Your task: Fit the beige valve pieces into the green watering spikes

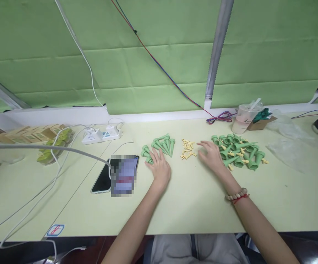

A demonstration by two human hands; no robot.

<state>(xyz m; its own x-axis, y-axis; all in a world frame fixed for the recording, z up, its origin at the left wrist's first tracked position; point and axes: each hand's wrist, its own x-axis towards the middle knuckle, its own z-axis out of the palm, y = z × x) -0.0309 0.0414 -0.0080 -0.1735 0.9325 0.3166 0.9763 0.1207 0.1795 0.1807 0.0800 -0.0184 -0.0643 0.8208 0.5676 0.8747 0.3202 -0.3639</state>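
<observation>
My left hand (pixel 159 167) lies flat on the pale table, fingers spread, touching a small group of green cone spikes (pixel 163 145) at its fingertips. My right hand (pixel 210 154) also rests flat and open, its fingers pointing left toward a little heap of small yellow pegs (pixel 187 149). Just right of that hand is a larger pile of green cone spikes mixed with yellow pegs (pixel 238 152). A bead bracelet with a red string (pixel 237 196) is on my right wrist. Neither hand holds anything.
A phone (pixel 114 174) with a white cable lies left of my left hand. A white power strip (pixel 101 135), boxes (pixel 29 135), a plastic drink cup (pixel 242 119), a cardboard box (pixel 260 123) and clear plastic bags (pixel 291 143) stand along the back. Green wall panels behind.
</observation>
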